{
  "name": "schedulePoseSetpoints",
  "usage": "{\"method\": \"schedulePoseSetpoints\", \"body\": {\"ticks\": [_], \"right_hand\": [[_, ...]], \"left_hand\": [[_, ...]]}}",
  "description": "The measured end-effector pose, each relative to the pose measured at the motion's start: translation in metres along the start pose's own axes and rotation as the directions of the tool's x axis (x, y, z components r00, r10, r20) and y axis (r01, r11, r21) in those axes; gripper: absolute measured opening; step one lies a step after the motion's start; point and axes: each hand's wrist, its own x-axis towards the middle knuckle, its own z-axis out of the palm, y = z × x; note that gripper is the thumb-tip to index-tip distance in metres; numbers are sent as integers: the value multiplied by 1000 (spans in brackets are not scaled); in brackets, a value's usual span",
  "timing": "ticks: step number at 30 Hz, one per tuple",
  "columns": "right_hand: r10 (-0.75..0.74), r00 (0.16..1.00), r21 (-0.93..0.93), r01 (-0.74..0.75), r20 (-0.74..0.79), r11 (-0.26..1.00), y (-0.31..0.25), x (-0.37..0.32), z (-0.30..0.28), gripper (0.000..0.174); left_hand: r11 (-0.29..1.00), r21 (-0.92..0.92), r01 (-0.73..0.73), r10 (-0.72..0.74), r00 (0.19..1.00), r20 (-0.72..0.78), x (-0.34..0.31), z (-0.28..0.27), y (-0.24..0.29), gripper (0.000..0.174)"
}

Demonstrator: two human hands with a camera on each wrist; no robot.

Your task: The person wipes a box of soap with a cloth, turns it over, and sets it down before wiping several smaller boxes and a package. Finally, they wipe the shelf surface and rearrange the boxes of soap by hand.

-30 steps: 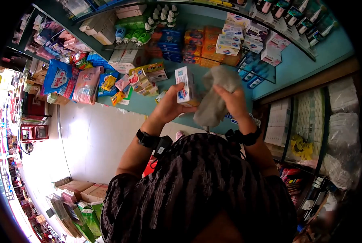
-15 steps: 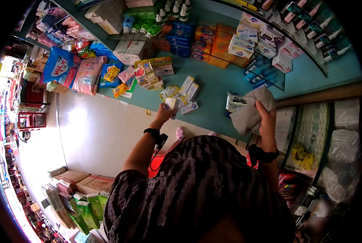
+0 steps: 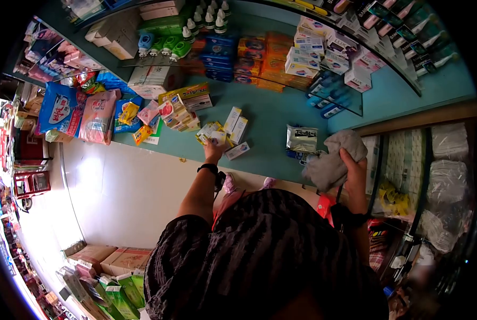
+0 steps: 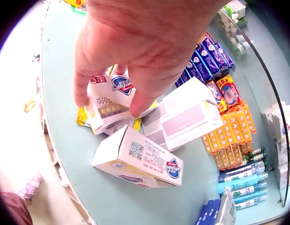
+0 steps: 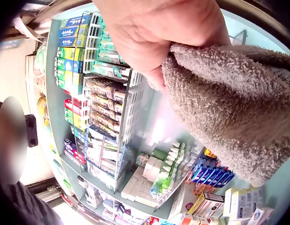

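Observation:
My left hand (image 3: pixel 214 151) is low over the green counter, among white and yellow soap boxes. In the left wrist view its thumb and fingers pinch a Safeguard soap box (image 4: pixel 110 105) from both sides. Another Safeguard soap box (image 4: pixel 140 159) lies just beside it, and two pale boxes (image 4: pixel 187 117) lie by the thumb. Off to the right, my right hand (image 3: pixel 357 169) grips a bunched grey towel (image 3: pixel 334 154), held near the counter's right end. Its fingers are partly hidden by the towel in the right wrist view.
A silver pouch (image 3: pixel 302 138) lies near the towel. Stacked soap boxes (image 3: pixel 302 61) and blue bottles stand under a glass shelf (image 3: pixel 350 101) at the back. Left of the soap are a yellow-black box (image 3: pixel 195 98) and bagged detergent (image 3: pixel 62 109). The floor lies beyond the counter's near edge.
The left hand has carried a soap box from beside the towel left and down among the other boxes. The towel has moved right with the right hand, uncovering the silver pouch.

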Motion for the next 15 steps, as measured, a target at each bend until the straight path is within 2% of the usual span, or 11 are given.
{"method": "schedulePoseSetpoints", "body": {"ticks": [3,6,9,10,11,12,15], "right_hand": [[1,1000,1,-1,6,1000,1,1,-3,35],[-15,1000,6,15,22,1000,5,7,-7,34],[-30,999,18,29,42,999,3,11,-4,34],[-22,999,23,21,45,1000,3,12,-3,33],[-14,999,30,13,48,999,4,13,-3,33],[-9,999,41,7,52,999,5,15,-3,33],[12,997,67,-17,75,998,7,18,-1,33]], "left_hand": [[996,29,-88,89,995,-47,3,3,-7,85],[996,-12,-86,85,993,-82,-1,-7,-6,74],[969,-158,-190,138,947,-291,0,-25,-1,59],[915,-282,-288,172,912,-373,6,-30,5,47],[884,-306,-354,222,893,-392,7,-33,9,43],[846,-328,-420,271,870,-413,-18,-56,44,40],[677,-485,-554,497,830,-255,-51,-85,122,35]]}}
